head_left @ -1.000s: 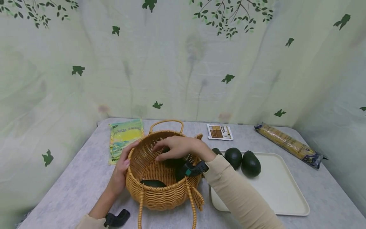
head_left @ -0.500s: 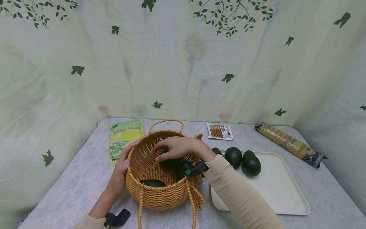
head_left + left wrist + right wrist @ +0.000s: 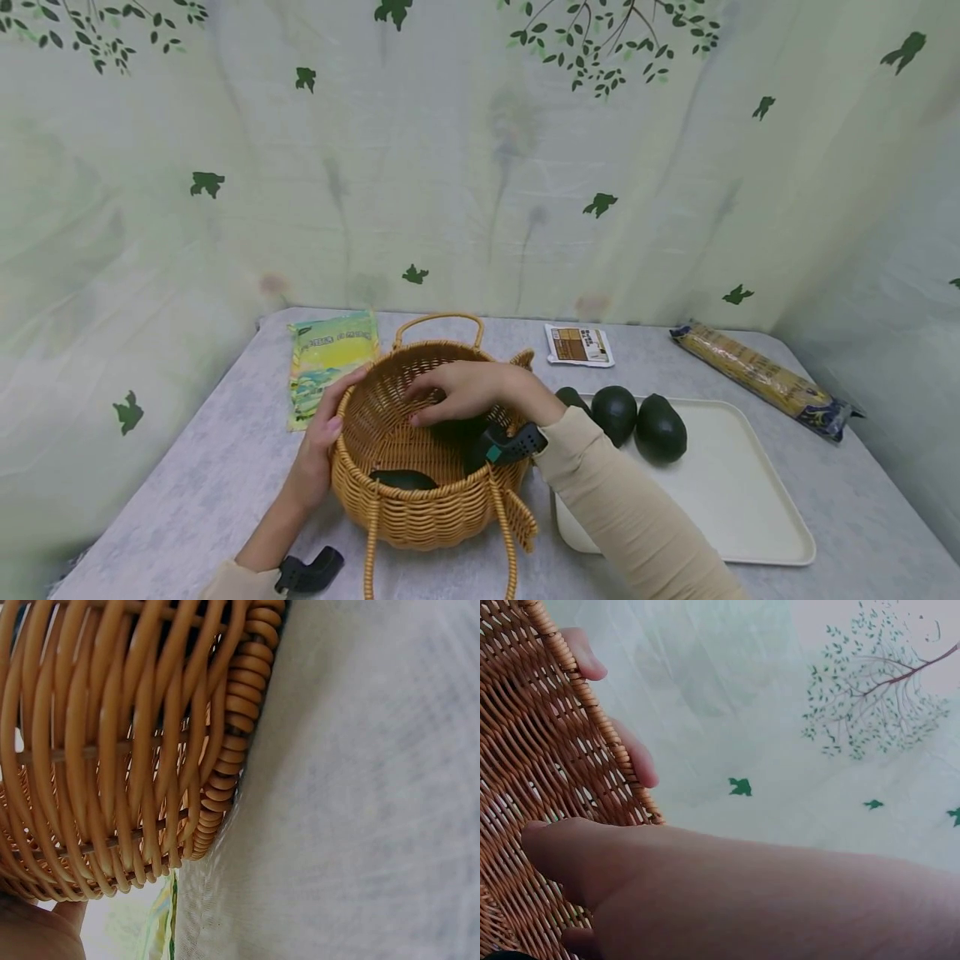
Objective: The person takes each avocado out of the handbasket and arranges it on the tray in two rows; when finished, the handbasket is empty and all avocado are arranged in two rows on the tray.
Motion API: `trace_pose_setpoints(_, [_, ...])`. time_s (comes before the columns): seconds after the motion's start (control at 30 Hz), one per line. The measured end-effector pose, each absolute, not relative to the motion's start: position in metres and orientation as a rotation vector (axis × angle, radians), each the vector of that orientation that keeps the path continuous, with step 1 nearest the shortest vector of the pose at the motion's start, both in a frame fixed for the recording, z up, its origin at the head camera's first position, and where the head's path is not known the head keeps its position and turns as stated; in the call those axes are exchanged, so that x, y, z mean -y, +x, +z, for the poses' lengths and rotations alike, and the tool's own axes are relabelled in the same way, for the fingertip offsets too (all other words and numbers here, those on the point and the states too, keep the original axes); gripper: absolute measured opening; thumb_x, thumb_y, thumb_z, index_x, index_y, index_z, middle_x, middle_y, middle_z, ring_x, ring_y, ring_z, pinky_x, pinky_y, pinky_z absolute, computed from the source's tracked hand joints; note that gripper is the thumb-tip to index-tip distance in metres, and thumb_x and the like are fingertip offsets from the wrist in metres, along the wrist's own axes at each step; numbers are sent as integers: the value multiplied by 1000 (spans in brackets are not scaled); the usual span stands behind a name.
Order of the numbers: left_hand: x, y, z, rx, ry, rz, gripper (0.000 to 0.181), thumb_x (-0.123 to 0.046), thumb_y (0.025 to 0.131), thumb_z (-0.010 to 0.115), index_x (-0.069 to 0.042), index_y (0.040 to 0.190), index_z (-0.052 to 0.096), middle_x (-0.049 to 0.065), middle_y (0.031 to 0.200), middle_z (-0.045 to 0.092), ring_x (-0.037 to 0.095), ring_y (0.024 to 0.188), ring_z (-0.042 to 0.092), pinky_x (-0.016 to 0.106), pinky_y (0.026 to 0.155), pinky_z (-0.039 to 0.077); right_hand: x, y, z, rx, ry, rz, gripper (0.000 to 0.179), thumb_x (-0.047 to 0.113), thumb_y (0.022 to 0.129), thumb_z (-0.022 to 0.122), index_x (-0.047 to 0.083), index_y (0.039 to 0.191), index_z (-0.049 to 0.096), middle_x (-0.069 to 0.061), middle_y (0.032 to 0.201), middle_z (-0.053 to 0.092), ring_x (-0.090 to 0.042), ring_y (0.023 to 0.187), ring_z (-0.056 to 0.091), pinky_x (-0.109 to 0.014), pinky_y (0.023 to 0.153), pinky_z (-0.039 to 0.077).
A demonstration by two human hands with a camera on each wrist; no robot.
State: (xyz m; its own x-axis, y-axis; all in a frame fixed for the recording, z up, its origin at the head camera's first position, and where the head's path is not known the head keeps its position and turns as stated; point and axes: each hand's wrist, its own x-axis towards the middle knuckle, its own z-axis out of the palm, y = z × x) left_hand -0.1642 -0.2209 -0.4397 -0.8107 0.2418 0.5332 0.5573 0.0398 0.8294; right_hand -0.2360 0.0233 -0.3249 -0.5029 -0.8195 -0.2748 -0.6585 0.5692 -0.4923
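Note:
A round wicker basket (image 3: 420,517) stands on the table, its rim tilted toward the viewer. My left hand (image 3: 315,450) lies against its left outer wall, thumb and fingertips at the rim; the right wrist view shows two fingertips (image 3: 635,755) just outside that rim. My right hand (image 3: 468,390) reaches in over the right side, fingers loosely bent, with wicker showing between thumb and fingers. Beneath it sits a dark avocado (image 3: 459,427), partly hidden by the hand. Another avocado (image 3: 405,479) lies at the basket's near side.
A cream tray (image 3: 738,483) on the right bears three visible dark avocados (image 3: 660,429), partly behind the right sleeve (image 3: 630,500). Along the back are a green-yellow packet (image 3: 333,354), a small white-brown sachet (image 3: 580,346) and a long golden package (image 3: 761,375). Looped handles (image 3: 371,542) hang in front.
The dark avocado seen between my right thumb and fingers earlier now sits lower, with wicker showing in that gap. My left hand and the basket have hardly moved.

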Motion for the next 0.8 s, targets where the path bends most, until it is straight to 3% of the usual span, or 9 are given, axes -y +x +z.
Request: trace_pose_setpoints(0.8, [221, -165, -440, 2079, -810, -1836, 56, -15, 105, 24, 0, 158, 29, 0, 162, 37, 9, 150, 30, 18, 117, 28, -25, -237, -326, -2348, -1201, -483, 49, 40, 105, 57, 15, 147, 57, -2, 147, 59, -17, 132, 57, -33, 108, 46])
